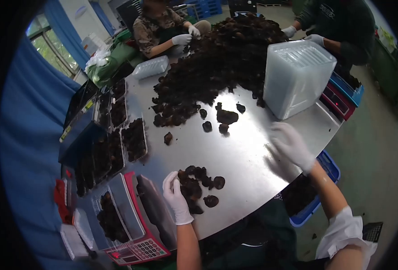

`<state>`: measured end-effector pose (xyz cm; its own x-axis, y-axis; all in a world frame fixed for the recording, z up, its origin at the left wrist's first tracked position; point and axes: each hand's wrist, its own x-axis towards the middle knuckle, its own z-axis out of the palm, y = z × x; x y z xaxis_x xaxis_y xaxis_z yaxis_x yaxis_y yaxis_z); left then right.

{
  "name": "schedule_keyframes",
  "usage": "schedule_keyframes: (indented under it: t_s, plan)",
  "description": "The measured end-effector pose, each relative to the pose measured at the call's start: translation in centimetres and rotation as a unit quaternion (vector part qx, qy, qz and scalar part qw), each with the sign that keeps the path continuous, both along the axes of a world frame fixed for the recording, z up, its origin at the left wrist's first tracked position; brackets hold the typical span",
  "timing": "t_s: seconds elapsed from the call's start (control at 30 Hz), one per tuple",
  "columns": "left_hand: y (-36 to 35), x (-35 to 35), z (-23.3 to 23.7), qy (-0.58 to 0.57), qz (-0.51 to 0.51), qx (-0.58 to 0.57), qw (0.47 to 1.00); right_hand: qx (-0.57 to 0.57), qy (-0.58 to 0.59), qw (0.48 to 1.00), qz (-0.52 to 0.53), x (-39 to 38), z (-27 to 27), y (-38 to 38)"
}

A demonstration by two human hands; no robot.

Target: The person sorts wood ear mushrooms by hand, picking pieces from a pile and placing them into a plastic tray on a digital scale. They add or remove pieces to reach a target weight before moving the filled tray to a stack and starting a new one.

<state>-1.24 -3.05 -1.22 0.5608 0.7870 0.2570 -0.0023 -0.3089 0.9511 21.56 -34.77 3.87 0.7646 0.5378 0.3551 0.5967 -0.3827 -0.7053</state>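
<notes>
My left hand (176,198), in a white glove, rests against the left side of a small pile of dark brown, wrinkled mushroom pieces (191,188) near the table's front edge. Its fingers are loosely bent, with the thumb apart, and nothing shows in its grasp. Over the bare metal at the right, my gloved right hand (293,146) is somewhat blurred, its fingers stretched leftward and holding nothing that I can see. Several loose mushroom pieces (227,117) lie between my hands and a large dark heap of mushrooms (221,58).
A stack of clear plastic trays (293,81) stands at the right beside a red scale (336,101). Filled trays (134,140) line the left, near a pink scale (147,247) bearing another tray. A blue basket (329,164) sits below the right edge. Two people work across the table (248,166).
</notes>
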Motion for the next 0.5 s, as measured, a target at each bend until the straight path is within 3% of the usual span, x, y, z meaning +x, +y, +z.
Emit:
schedule_keyframes:
  t_s: [0.1, 0.27, 0.33, 0.37, 0.47, 0.5]
  plan:
    - [0.4, -0.4, -0.8, 0.003, 0.005, -0.003, 1.0, -0.017, -0.029, 0.995, 0.097, 2.7, -1.0, 8.4]
    - [0.1, -0.8, -0.5, -0.012, 0.022, -0.027, 0.999, -0.104, -0.066, 0.991, 0.06, 6.1, -3.4, 18.4]
    - [0.1, -0.6, -0.4, -0.005, 0.023, -0.015, 1.0, -0.187, -0.108, 0.972, 0.089, 5.7, -3.2, 20.3]
    - [0.0, -0.6, -0.3, -0.003, 0.02, -0.029, 0.999, -0.208, -0.069, 0.965, 0.142, 5.6, -3.1, 21.0]
    - [0.3, -0.8, -0.7, 0.015, 0.008, 0.001, 1.0, -0.154, -0.064, 0.957, 0.237, 0.9, -2.8, 20.7]
    - [0.1, -0.8, -0.4, 0.003, 0.001, -0.028, 1.0, -0.145, -0.121, 0.943, 0.275, -1.2, -1.5, 19.6]
